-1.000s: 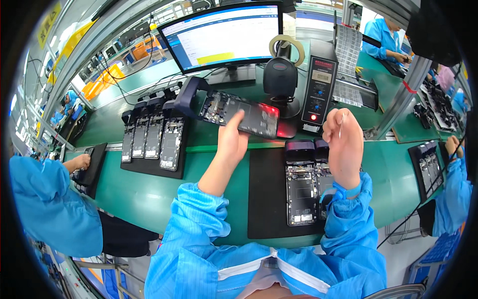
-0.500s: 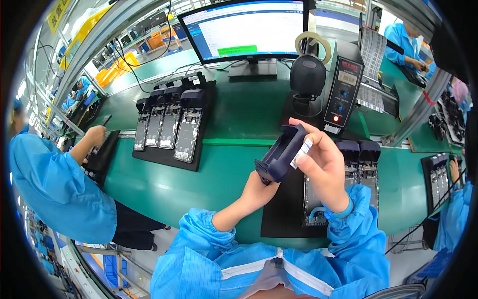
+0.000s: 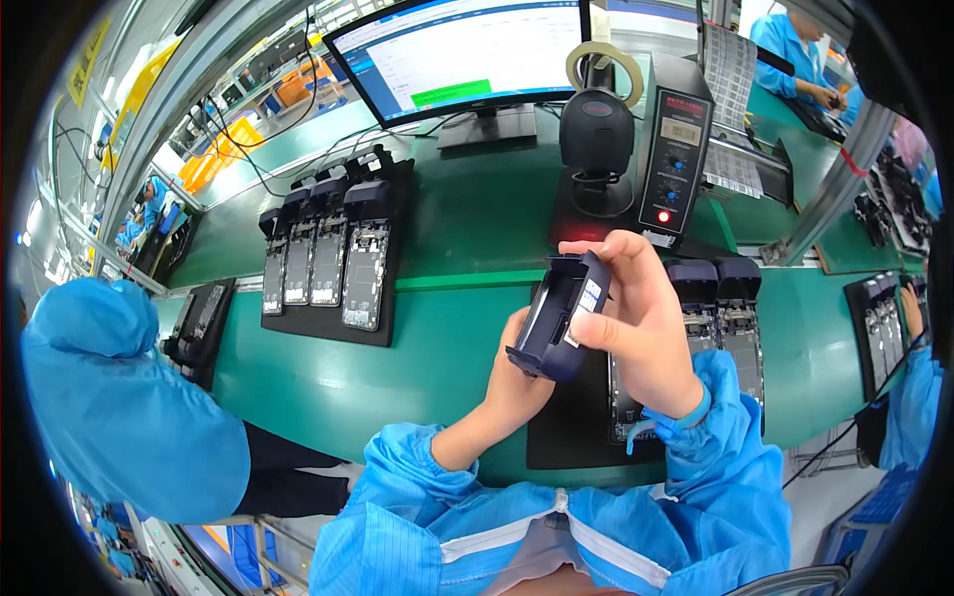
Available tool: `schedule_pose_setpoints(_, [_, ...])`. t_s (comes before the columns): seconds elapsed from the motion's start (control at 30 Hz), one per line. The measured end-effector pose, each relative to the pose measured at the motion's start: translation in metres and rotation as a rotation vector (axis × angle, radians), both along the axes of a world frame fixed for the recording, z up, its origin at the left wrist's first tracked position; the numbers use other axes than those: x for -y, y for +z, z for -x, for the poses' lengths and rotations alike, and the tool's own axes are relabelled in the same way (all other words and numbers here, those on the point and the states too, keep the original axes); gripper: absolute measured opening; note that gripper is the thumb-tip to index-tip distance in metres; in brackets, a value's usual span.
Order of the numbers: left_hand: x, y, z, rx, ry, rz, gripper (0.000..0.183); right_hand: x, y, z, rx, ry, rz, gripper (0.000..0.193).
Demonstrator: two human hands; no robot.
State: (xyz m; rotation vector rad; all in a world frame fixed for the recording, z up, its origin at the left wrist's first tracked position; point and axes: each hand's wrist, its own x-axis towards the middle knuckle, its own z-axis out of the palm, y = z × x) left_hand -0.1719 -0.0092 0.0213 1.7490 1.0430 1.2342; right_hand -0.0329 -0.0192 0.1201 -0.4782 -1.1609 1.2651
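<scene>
I hold a dark blue-black plastic holder (image 3: 558, 316) up over the green bench, tilted on end, its hollow side toward me. My left hand (image 3: 517, 375) grips its lower end from below. My right hand (image 3: 636, 318) wraps its upper right side, thumb pressing a small white label on its edge. Under my right hand a black mat (image 3: 576, 417) carries opened phone bodies (image 3: 737, 333) in dark holders, partly hidden by my wrist.
A second black mat (image 3: 323, 260) with several phone bodies lies at left. Behind stand a monitor (image 3: 462, 55), a black scanner on a stand (image 3: 596, 139), and a control box with a red light (image 3: 676, 149). Co-workers in blue sit at left (image 3: 109, 397) and right (image 3: 909, 387).
The holder went from lying flat near the scanner to held up in front of me. Both hands drew back toward my body, and my right hand closed onto its side.
</scene>
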Motion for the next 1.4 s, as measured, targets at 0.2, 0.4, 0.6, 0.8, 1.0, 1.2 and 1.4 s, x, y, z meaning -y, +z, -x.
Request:
schedule_pose_setpoints(0.2, [0.0,-0.001,0.014,0.022,-0.072,0.188,0.057,-0.03,0.001,-0.028,-0.186,-0.187,0.165,0.016])
schedule_pose_setpoints(0.4, [0.012,-0.011,0.028,0.318,-0.201,0.485,0.072,-0.075,-0.013,-0.158,-0.464,-1.182,0.14,0.018])
schedule_pose_setpoints(0.6, [0.018,-0.023,0.02,0.018,-0.019,0.295,0.091,-0.114,-0.082,-0.201,-0.186,-1.216,0.327,0.031])
schedule_pose_setpoints(0.8, [0.028,-0.008,0.004,-0.55,0.084,-0.351,0.084,-0.108,-0.068,-0.19,-0.031,-1.08,0.35,0.033])
schedule_pose_setpoints(1.0, [0.032,-0.008,-0.049,0.218,-0.344,0.546,0.085,-0.114,-0.075,-0.194,0.024,-1.08,0.317,0.026])
schedule_pose_setpoints(1.2, [0.019,-0.004,-0.061,0.472,-0.214,0.667,0.085,-0.109,-0.067,-0.189,-0.091,-1.101,0.235,0.02])
schedule_pose_setpoints(1.4, [0.015,-0.012,-0.062,0.313,-0.464,0.943,0.048,-0.101,-0.043,-0.122,-0.295,-0.833,-0.038,0.025])
